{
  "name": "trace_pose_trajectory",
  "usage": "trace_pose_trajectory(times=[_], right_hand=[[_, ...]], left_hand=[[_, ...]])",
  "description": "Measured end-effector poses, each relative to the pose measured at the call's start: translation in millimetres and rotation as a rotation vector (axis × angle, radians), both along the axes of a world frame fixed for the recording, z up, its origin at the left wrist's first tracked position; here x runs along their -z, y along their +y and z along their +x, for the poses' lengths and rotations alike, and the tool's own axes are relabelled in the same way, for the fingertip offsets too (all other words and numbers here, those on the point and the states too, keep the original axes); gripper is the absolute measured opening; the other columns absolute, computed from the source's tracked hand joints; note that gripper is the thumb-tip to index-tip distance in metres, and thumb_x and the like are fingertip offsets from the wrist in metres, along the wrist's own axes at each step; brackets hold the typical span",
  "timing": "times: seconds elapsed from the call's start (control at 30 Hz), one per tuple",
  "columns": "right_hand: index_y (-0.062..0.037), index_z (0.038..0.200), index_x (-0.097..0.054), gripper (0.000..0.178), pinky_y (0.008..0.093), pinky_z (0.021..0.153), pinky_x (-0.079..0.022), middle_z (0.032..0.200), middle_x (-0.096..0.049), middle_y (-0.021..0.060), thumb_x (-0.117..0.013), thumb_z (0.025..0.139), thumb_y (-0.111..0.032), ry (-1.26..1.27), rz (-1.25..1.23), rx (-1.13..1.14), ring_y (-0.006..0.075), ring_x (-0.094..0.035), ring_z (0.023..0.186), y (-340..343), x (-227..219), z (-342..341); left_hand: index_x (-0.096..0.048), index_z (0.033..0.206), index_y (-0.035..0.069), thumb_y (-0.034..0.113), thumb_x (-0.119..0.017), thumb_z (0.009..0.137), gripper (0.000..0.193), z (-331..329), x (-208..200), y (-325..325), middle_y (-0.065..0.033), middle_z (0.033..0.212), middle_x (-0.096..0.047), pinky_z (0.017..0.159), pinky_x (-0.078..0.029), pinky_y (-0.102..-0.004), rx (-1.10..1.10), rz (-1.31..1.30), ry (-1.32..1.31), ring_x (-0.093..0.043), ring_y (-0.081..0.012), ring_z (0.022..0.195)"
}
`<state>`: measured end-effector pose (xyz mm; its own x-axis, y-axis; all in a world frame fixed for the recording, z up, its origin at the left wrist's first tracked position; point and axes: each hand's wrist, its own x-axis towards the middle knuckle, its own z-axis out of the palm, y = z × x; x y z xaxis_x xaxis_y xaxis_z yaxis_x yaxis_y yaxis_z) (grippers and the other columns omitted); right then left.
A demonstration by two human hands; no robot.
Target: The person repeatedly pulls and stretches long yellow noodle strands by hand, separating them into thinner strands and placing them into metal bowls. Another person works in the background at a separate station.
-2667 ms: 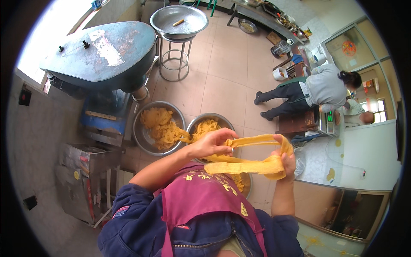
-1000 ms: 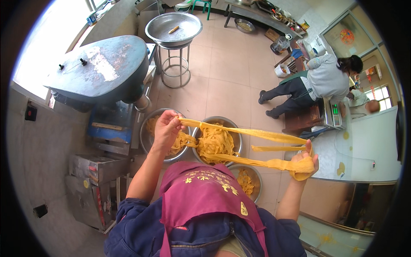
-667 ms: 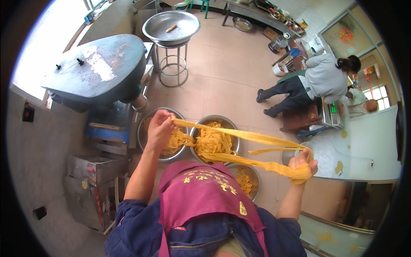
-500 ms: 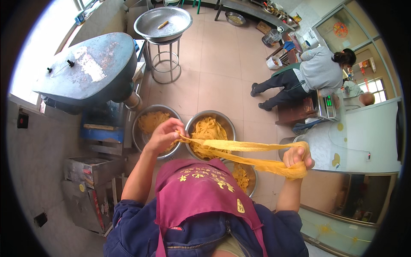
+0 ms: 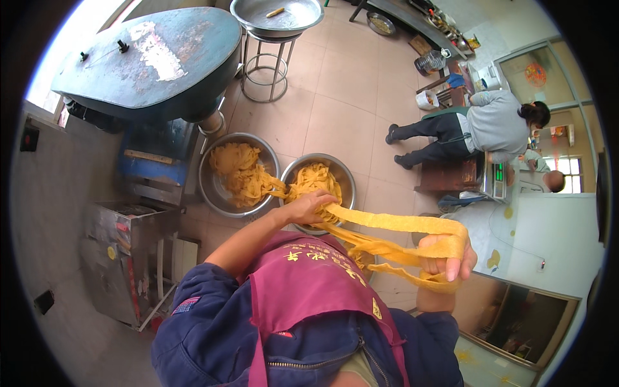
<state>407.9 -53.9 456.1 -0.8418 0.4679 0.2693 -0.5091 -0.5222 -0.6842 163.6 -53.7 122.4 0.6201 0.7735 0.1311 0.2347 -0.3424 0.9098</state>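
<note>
Long flat yellow strips (image 5: 403, 223), like wide noodles or tofu skin, stretch between my two hands. My left hand (image 5: 308, 209) is closed on them above the near edge of the middle metal bowl (image 5: 350, 187). Around my right hand (image 5: 451, 257) the strips are looped, and its fingers are curled round them. A tangled heap of the same strips (image 5: 316, 180) fills that middle bowl. The left metal bowl (image 5: 205, 184) holds another pile (image 5: 240, 173), and a strand runs from it across the rim to the middle bowl.
At the left stands a large machine with a worn blue-grey cover (image 5: 193, 51). A wide metal basin (image 5: 258, 22) rests on a round stool (image 5: 284, 80) beyond the bowls. To the right, a person in grey (image 5: 493, 122) bends at a table with a scale (image 5: 495, 177).
My left hand has moved right, from over the left bowl to the middle bowl, closer to my right hand. My right hand has dipped slightly with the looped strips. The view has shifted.
</note>
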Motion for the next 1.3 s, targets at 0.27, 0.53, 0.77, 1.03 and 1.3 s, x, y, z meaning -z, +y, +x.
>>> trace_pose_trajectory(times=[0.27,0.53,0.77,1.03,1.3], right_hand=[[0.0002,0.115,-0.064,0.026,0.0302,0.037,-0.017,0.051,-0.041,-0.0028,-0.07,0.097,-0.017,0.172,0.017,0.213,0.0061,-0.027,0.036,9.0,-2.4,41.4],[-0.0034,0.123,-0.056,0.027,0.0246,0.036,-0.019,0.057,-0.04,-0.0054,-0.062,0.103,-0.02,0.091,0.022,0.465,0.0018,-0.025,0.036,6.3,-1.1,74.8],[-0.0054,0.125,-0.054,0.029,0.0267,0.038,-0.023,0.059,-0.038,-0.006,-0.061,0.102,-0.023,0.026,0.012,0.596,0.0031,-0.028,0.04,5.3,7.3,107.1],[-0.0063,0.155,-0.04,0.052,0.0231,0.043,-0.033,0.06,-0.049,-0.004,-0.045,0.109,-0.029,0.097,-0.059,0.839,0.0042,-0.04,0.041,-4.3,22.1,174.3],[-0.0167,0.165,-0.02,0.063,0.0221,0.043,-0.036,0.067,-0.056,-0.0031,-0.047,0.109,-0.028,0.053,-0.1,0.801,0.0042,-0.045,0.044,-21.3,27.1,155.0]], left_hand=[[-0.059,0.132,0.001,0.013,-0.058,0.105,0.029,-34.8,15.8,-4.3,-0.011,0.114,-0.073,0.079,-0.059,-0.0307,0.057,-0.85,-0.418,-0.073,-0.0169,0.093],[-0.059,0.135,0.003,0.02,-0.055,0.108,0.032,-79.1,-8.3,-34.0,-0.0155,0.124,-0.069,0.089,-0.057,-0.033,-0.066,-0.892,-0.902,-0.07,-0.0216,0.107],[-0.069,0.107,0.004,0.004,-0.071,0.094,0.014,-84.3,-43.4,-30.0,-0.0056,0.108,-0.063,0.088,-0.051,-0.0297,-0.289,-0.605,-1.017,-0.061,-0.0158,0.099],[-0.064,0.096,0.007,0.001,-0.079,0.085,0.019,-120.3,-91.3,-35.4,-0.0023,0.1,-0.06,0.084,-0.047,-0.0278,-0.291,-0.546,-0.881,-0.057,-0.0127,0.094],[-0.054,0.088,0.01,-0.01,-0.066,0.085,0.023,-130.3,-113.0,-32.9,0.004,0.093,-0.051,0.072,-0.042,-0.0205,-0.198,-0.446,-0.59,-0.05,-0.0042,0.084]])
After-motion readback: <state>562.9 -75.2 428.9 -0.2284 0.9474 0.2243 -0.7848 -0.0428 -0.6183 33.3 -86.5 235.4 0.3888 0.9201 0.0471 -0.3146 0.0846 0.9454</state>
